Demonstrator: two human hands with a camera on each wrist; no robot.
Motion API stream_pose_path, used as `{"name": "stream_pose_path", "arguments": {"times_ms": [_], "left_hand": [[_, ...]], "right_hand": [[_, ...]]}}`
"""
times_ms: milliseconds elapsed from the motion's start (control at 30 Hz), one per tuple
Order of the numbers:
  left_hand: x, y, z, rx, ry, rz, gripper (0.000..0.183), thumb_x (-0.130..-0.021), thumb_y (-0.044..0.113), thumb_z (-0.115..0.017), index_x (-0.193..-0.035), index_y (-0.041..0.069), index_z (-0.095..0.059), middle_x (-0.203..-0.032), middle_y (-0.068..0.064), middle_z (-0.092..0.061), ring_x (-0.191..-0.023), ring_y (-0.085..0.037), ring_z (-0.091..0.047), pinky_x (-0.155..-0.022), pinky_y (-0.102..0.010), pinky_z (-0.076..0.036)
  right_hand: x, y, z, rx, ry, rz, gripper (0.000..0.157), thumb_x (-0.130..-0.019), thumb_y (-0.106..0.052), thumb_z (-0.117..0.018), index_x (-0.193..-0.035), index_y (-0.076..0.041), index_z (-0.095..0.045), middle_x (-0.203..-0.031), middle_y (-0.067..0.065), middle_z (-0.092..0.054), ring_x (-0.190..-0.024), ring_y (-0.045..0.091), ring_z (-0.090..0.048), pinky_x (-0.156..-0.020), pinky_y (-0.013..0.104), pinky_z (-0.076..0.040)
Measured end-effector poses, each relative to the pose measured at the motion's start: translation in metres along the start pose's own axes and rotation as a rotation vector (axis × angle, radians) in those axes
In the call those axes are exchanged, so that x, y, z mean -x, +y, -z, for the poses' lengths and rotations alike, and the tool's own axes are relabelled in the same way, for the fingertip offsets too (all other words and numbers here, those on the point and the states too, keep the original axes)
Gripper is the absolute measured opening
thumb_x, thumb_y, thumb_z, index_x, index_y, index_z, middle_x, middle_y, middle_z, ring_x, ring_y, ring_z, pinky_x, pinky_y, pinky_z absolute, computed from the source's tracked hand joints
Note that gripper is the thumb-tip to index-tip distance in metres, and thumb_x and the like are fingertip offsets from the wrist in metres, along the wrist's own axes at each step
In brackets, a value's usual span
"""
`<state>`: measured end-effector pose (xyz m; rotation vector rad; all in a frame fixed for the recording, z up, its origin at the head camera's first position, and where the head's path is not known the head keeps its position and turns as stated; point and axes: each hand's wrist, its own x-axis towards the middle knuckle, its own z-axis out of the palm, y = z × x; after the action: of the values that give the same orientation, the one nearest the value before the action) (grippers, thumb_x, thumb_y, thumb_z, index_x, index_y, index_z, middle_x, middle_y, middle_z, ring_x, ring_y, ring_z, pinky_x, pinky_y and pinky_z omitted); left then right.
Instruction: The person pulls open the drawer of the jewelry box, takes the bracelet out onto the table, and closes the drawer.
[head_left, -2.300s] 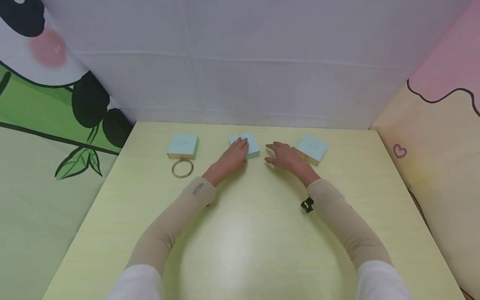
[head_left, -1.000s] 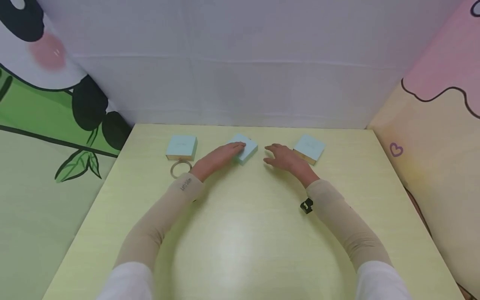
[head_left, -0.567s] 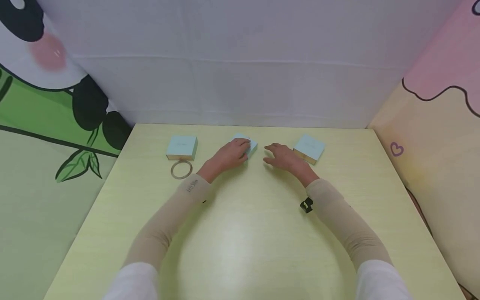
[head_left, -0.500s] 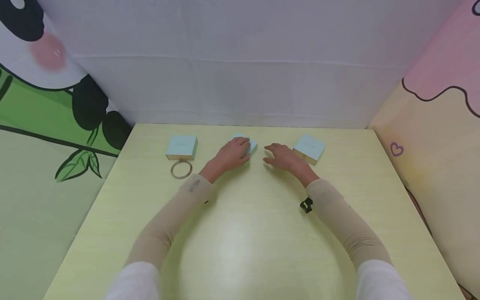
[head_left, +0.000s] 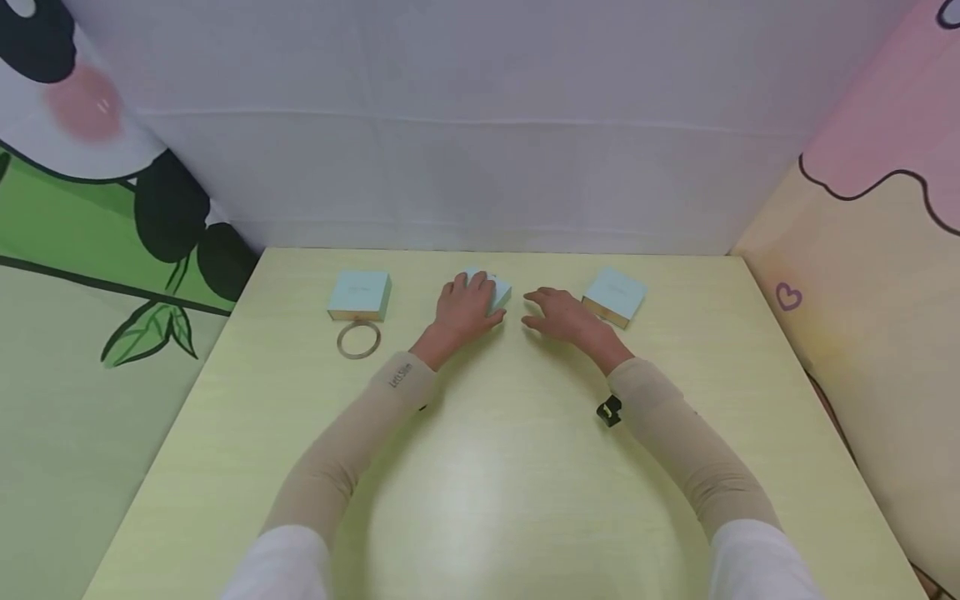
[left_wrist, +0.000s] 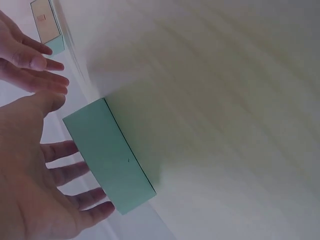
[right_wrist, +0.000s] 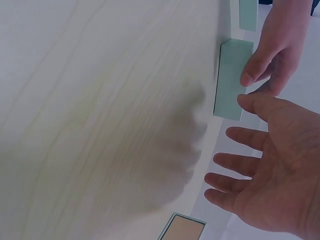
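In the head view, a small pale-blue box point(head_left: 501, 292) lies turned at an angle near the far middle of the table. My left hand point(head_left: 461, 312) rests over it with fingers extended on its top, covering most of it. The left wrist view shows the green-looking side of this box point(left_wrist: 110, 155), the fingers along its far edge and the thumb apart from it. My right hand point(head_left: 562, 318) hovers to the right with fingers spread and holds nothing. Close behind its wrist side sits a second pale-blue box point(head_left: 615, 296) with a tan front side.
A third pale-blue box point(head_left: 360, 293) stands at the far left, with a ring-shaped band point(head_left: 358, 340) lying in front of it. A white cloth wall point(head_left: 480, 183) rises behind the table's far edge. A black wrist camera point(head_left: 610, 411) hangs under the right sleeve.
The middle box has been turned on the table. My left hand drew back leftward, then moved forward over the box again, fingers now spread and pointing away. The right hand has stayed put.
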<state>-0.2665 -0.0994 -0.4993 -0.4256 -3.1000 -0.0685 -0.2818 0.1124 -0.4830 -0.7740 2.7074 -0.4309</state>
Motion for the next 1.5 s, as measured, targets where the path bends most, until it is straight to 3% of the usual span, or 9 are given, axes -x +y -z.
{"name": "stream_pose_path", "arguments": {"times_ms": [267, 433, 567, 800, 1067, 1267, 1500], "left_hand": [[0.001, 0.001, -0.005, -0.012, 0.045, 0.049, 0.049, -0.1, 0.047, -0.059, -0.138, 0.018, -0.054, -0.138, -0.01, -0.051, -0.119, -0.036, -0.047, -0.099, -0.052, -0.045], [0.003, -0.003, -0.006, -0.002, 0.033, 0.016, 0.046, -0.101, 0.035, -0.059, -0.143, 0.018, -0.051, -0.143, -0.012, -0.05, -0.128, -0.038, -0.046, -0.105, -0.054, -0.044], [0.005, -0.009, -0.005, 0.047, -0.014, -0.044, 0.051, -0.098, 0.019, -0.063, -0.146, 0.016, -0.047, -0.154, -0.014, -0.043, -0.142, -0.041, -0.038, -0.114, -0.057, -0.036], [0.004, -0.033, -0.004, 0.14, -0.065, -0.242, 0.054, -0.094, -0.005, -0.064, -0.144, 0.008, -0.048, -0.161, -0.017, -0.035, -0.15, -0.043, -0.028, -0.122, -0.055, -0.025], [0.003, -0.047, -0.007, 0.163, -0.103, -0.342, 0.059, -0.095, -0.006, -0.06, -0.151, 0.003, -0.042, -0.165, -0.016, -0.027, -0.154, -0.04, -0.018, -0.125, -0.053, -0.015], [0.002, -0.045, -0.009, 0.162, -0.07, -0.325, 0.058, -0.095, -0.003, -0.06, -0.149, 0.005, -0.043, -0.164, -0.017, -0.03, -0.153, -0.038, -0.021, -0.125, -0.053, -0.017], [0.004, -0.038, -0.009, 0.17, -0.034, -0.231, 0.064, -0.096, 0.016, -0.059, -0.154, 0.003, -0.035, -0.162, -0.021, -0.029, -0.153, -0.04, -0.02, -0.124, -0.055, -0.017]], "right_hand": [[-0.005, -0.002, 0.002, -0.006, -0.02, -0.007, 0.06, -0.106, -0.037, -0.053, -0.154, -0.004, -0.042, -0.16, 0.024, -0.034, -0.146, 0.042, -0.036, -0.118, 0.053, -0.033], [-0.006, -0.003, 0.001, 0.007, -0.028, -0.002, 0.059, -0.106, -0.036, -0.054, -0.154, -0.003, -0.042, -0.159, 0.024, -0.036, -0.146, 0.042, -0.036, -0.118, 0.052, -0.033], [-0.007, -0.005, 0.001, 0.008, -0.021, 0.011, 0.059, -0.106, -0.035, -0.054, -0.154, -0.003, -0.042, -0.159, 0.024, -0.036, -0.145, 0.042, -0.036, -0.118, 0.052, -0.033], [-0.012, -0.007, 0.0, 0.02, -0.007, 0.016, 0.057, -0.106, -0.033, -0.054, -0.153, -0.002, -0.043, -0.157, 0.024, -0.038, -0.144, 0.042, -0.038, -0.118, 0.051, -0.033], [-0.017, -0.012, -0.003, 0.004, 0.003, 0.05, 0.054, -0.106, -0.028, -0.055, -0.15, 0.0, -0.046, -0.154, 0.024, -0.044, -0.141, 0.04, -0.044, -0.118, 0.05, -0.035], [-0.018, -0.016, -0.002, -0.001, 0.013, 0.048, 0.051, -0.105, -0.026, -0.055, -0.149, 0.0, -0.047, -0.152, 0.023, -0.046, -0.139, 0.04, -0.046, -0.116, 0.049, -0.037], [-0.025, -0.02, -0.002, -0.031, 0.034, 0.033, 0.05, -0.105, -0.023, -0.055, -0.149, 0.0, -0.047, -0.15, 0.024, -0.047, -0.138, 0.041, -0.047, -0.114, 0.051, -0.039]]}}
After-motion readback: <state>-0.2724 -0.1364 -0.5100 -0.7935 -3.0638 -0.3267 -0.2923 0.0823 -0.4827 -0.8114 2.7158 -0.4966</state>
